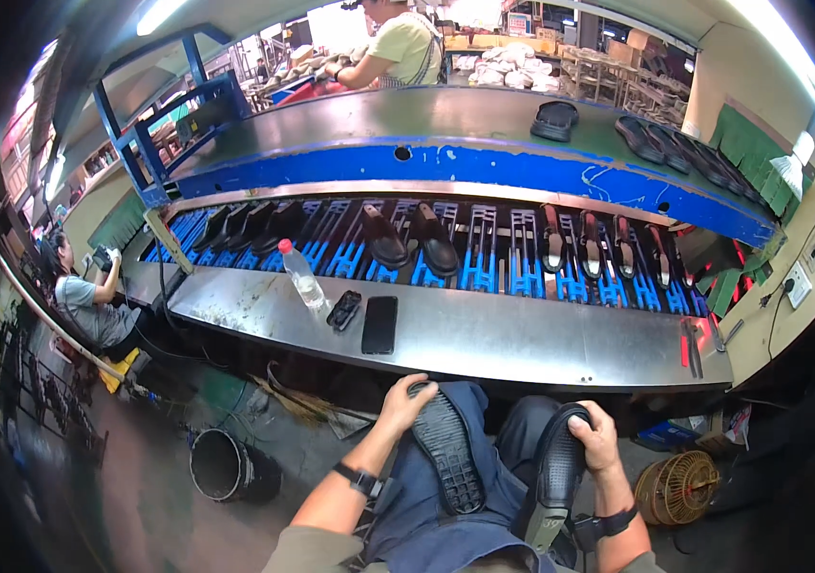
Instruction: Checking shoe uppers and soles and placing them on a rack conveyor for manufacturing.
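Note:
My left hand (pixel 403 405) is closed on the upper end of a black shoe sole (pixel 450 458), whose ridged tread faces up over my left thigh. On the right, a black shoe (pixel 560 460) is tilted across my lap, its far end gripped by my right hand (pixel 599 438) with the thumb pressed on top. A grey-green block shows at that shoe's near end; I cannot tell whether it is a shoe last. The two pieces are apart. Blue-grey cloth (pixel 407 535) covers my lap beneath them.
A metal ledge (pixel 484 334) crosses ahead, bearing a bottle (pixel 302 275), a dark case (pixel 343 310), a phone (pixel 380 325) and pliers (pixel 691 350). Behind it, black shoes (pixel 434 239) ride a blue-slatted conveyor. A bucket (pixel 220 465) stands left, a wicker basket (pixel 677 488) right. Two people work farther off.

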Demonstrator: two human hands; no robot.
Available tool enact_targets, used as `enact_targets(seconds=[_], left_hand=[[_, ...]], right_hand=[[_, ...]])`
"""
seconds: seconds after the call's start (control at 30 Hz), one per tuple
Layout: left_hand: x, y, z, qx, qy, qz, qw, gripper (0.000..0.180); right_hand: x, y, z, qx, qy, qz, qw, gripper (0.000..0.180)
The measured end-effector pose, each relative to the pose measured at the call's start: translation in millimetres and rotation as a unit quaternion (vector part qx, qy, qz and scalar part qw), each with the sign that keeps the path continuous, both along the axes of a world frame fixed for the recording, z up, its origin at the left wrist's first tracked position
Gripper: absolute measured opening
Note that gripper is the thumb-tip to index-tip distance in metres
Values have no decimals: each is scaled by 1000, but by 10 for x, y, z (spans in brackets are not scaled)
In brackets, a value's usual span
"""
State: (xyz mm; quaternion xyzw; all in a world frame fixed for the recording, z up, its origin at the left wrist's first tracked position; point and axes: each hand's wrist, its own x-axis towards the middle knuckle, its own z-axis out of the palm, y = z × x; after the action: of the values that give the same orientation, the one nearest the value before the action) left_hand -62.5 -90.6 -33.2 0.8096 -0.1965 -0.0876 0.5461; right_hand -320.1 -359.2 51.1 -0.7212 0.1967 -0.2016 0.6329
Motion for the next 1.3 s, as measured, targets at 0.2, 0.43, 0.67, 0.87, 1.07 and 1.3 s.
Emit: enact_targets(seconds=[0.2,0.43,0.67,0.87,1.07,1.3], left_hand=[[-246,-33,159,-420,412,-217,779,42],[-550,-165,613,-452,439,-232,741,84],[-866,-356,934,-446,473,-230,724,75],[-1150,-537,1429,-222,225,-309,897,76],[-1324,-569,1572,-242,142,-362,889,66],[-1398,-661,1676,-204,132,-353,903,66]], right_hand=[[-351,434,-64,280,-101,75,952,75],[-806,609,-563,456,-19,102,884,100],[-739,405,-439,483,-23,162,860,85],[-422,599,-52,280,-17,305,910,90],[-565,614,-128,305,-64,278,908,85],[-565,563,-136,296,-67,262,916,83]])
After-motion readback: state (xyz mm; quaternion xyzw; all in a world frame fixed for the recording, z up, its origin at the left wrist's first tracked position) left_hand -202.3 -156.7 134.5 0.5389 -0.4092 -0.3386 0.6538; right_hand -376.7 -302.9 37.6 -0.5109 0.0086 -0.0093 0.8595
